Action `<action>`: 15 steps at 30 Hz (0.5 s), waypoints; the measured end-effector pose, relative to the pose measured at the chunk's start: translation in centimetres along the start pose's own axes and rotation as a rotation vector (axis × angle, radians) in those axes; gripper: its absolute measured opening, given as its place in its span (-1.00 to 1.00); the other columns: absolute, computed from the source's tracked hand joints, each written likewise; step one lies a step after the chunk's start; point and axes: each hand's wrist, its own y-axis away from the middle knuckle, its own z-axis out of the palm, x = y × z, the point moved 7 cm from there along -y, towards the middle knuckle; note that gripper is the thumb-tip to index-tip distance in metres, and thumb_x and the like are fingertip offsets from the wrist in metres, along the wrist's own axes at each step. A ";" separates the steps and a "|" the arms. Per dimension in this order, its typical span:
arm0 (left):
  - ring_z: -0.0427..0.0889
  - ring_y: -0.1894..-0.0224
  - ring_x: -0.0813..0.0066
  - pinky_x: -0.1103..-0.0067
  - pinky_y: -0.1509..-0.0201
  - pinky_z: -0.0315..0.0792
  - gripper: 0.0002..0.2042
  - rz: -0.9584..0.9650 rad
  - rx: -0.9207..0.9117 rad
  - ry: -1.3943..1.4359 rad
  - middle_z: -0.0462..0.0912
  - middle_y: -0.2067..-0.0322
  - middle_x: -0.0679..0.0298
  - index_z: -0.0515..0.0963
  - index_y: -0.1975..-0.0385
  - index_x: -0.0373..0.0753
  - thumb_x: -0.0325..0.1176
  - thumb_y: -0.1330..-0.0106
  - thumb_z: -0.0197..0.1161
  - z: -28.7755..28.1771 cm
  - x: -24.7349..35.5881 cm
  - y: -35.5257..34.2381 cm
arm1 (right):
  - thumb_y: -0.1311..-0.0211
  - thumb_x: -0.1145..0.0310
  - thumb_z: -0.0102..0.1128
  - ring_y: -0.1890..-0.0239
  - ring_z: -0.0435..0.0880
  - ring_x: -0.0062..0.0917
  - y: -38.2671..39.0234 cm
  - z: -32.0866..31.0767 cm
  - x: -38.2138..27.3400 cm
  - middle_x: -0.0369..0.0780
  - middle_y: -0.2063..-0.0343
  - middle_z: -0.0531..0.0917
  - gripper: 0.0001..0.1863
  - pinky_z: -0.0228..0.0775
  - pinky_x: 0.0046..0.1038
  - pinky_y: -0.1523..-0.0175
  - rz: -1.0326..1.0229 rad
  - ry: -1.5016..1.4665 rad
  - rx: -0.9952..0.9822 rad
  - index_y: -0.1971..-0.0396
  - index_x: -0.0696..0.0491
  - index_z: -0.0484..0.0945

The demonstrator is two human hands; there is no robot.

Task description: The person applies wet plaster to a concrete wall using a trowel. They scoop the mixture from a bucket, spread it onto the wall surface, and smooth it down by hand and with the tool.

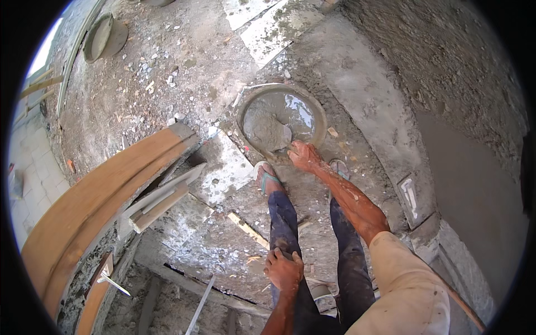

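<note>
A round basin of wet grey mortar stands on the ground ahead of my feet, with water shining on its right side. My right hand is closed at the basin's near rim, around what seems to be a trowel's handle, hidden in the fist. The trowel's grey blade shows in part, beside a mound of mortar in the basin. My left hand rests on my left knee, fingers apart, holding nothing that I can see.
A long brown wooden frame piece and narrow boards lie on the left. Spattered white sheets are ahead. Another mortar pan tilts at far left. Smooth wet plaster covers the right side. Rubble litters the ground.
</note>
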 end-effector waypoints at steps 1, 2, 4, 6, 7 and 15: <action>0.48 -0.32 0.01 0.11 -0.33 0.36 -0.37 -0.008 0.000 -0.005 0.53 -0.26 0.05 0.52 -0.27 -0.24 0.03 -0.28 0.31 0.0 -0.4 -0.1 | -0.34 0.10 0.24 0.18 0.74 0.12 0.5 -0.3 -0.7 0.16 0.22 0.72 -0.58 0.58 0.04 0.08 0.028 0.001 -0.059 0.06 0.17 0.57; 0.48 -0.32 0.00 0.11 -0.33 0.36 -0.37 -0.021 0.004 -0.009 0.54 -0.26 0.05 0.52 -0.27 -0.24 0.03 -0.28 0.31 -0.1 -1.0 -0.3 | -0.35 0.09 0.24 0.17 0.74 0.12 1.3 -1.1 -2.5 0.17 0.23 0.72 -0.57 0.56 0.08 0.05 0.051 0.000 -0.120 0.02 0.15 0.57; 0.49 -0.31 0.01 0.12 -0.34 0.36 -0.37 -0.028 0.019 -0.031 0.54 -0.25 0.06 0.53 -0.25 -0.24 0.03 -0.27 0.33 -0.4 -0.4 0.0 | -0.36 0.07 0.24 0.17 0.74 0.11 2.3 -4.0 -2.9 0.16 0.25 0.72 -0.57 0.55 0.11 0.05 0.039 0.041 -0.122 0.00 0.11 0.57; 0.49 -0.30 0.02 0.13 -0.34 0.37 -0.38 -0.036 0.017 -0.019 0.55 -0.23 0.07 0.54 -0.23 -0.24 0.04 -0.24 0.36 -0.5 -0.2 0.0 | -0.37 0.07 0.22 0.22 0.74 0.12 2.5 -5.4 -5.0 0.13 0.28 0.72 -0.60 0.56 0.09 0.11 -0.073 0.053 -0.042 0.06 0.11 0.56; 0.49 -0.30 0.03 0.14 -0.34 0.37 -0.38 -0.039 0.003 0.005 0.55 -0.23 0.07 0.55 -0.21 -0.24 0.04 -0.23 0.38 -0.5 -0.1 0.0 | -0.37 0.08 0.23 0.23 0.74 0.10 2.9 -6.5 -6.6 0.11 0.28 0.72 -0.61 0.57 0.07 0.12 -0.207 0.099 0.013 0.06 0.11 0.57; 0.60 -0.18 0.03 0.16 -0.24 0.48 -0.39 -0.065 -0.006 -0.074 0.59 -0.10 0.04 0.57 -0.12 -0.30 0.05 -0.20 0.40 -3.5 1.9 1.6 | -0.42 0.16 0.25 0.42 0.76 -0.29 11.7 -20.6 -25.5 -0.08 0.45 0.69 -0.66 0.58 -0.22 0.36 -0.450 -0.085 -0.331 0.09 0.17 0.60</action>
